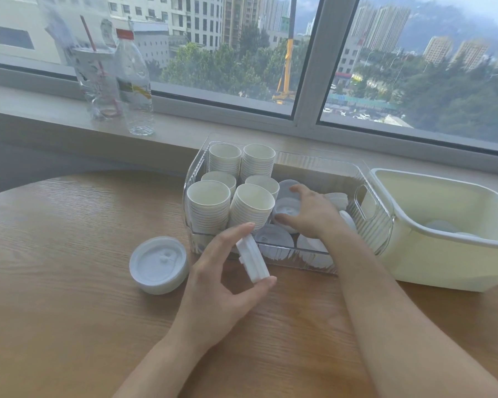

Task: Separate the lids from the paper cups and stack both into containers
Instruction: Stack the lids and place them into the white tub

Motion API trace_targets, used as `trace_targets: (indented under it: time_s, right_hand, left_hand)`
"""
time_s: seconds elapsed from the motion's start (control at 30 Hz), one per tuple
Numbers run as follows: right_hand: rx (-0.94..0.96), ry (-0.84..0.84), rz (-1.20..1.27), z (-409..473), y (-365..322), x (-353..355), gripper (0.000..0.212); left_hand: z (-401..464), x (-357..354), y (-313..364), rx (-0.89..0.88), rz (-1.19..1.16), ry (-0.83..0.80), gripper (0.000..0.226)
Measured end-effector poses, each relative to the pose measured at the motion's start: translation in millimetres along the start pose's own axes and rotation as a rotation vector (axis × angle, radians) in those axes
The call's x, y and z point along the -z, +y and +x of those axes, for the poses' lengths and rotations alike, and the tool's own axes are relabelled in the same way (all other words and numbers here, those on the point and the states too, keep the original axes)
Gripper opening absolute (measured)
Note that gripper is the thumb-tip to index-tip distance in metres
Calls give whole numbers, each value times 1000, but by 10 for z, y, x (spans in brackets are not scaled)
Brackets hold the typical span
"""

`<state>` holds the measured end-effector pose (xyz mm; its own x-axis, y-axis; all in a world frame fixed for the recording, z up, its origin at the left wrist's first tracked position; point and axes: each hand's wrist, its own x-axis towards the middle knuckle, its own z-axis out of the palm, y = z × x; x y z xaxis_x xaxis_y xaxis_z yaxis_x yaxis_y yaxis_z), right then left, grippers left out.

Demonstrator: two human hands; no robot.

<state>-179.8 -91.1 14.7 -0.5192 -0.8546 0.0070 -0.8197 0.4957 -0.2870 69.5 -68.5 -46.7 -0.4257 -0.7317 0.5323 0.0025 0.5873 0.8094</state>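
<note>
The light wood-grain worktop (69, 282) carries all items and lies beneath both hands. The pale cream rectangular plastic tub (431, 254) sits well to the right of the right hand's fingers, touching the end of the clear ribbed plastic bin (368, 179); a few lids lie at its bottom. The clear ribbed plastic bin sits just beyond the left hand and surrounds the right hand's fingers. Its left half holds six stacks of white paper cups (210, 208), upright and packed together, just left of the right hand's fingers. Its right half holds loose white plastic lids (273, 239), under and around those fingers.

The right hand (308, 214) reaches into the bin from the near side; its fingers are spread and curled down over one loose lid, touching it. The left hand (222, 282) hovers over the worktop in front of the bin; thumb and fingers pinch a small stack of white lids (253, 259) held on edge. A separate stack of white round lids (159, 264) rests flat on the worktop, just left of the left hand. Two clear plastic bottles (118, 81) stand on the windowsill, well beyond the left fingers.
</note>
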Motion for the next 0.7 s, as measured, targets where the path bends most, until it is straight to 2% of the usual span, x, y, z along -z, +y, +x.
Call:
trace_targets:
  time_s: [0.1,0.2,0.3,0.37,0.43,0.53,0.7]
  right_hand:
    - [1,22,-19,-57,-2,11,83]
    - [37,167,28,-216,23,60,79]
    - [81,319,230,-415,95,141,79]
    - [125,345,446,-564,126,195,78]
    - [201,317,636,-741,120,244,77]
    - [340,176,792,-977,80,315,77]
    - [500,-33,752,-1094,39,381,82]
  left_hand:
    - [1,5,12,3,2,-2,77]
    - [-3,18,34,2,-1,0,76]
    - [-2,23,45,2,-1,7,76]
    - [-4,25,49,9,8,10,76]
    - [-5,25,54,21,15,12,77]
    - [-9,16,58,24,-8,4,79]
    - [-22,9,65,-15,-36,-18,80]
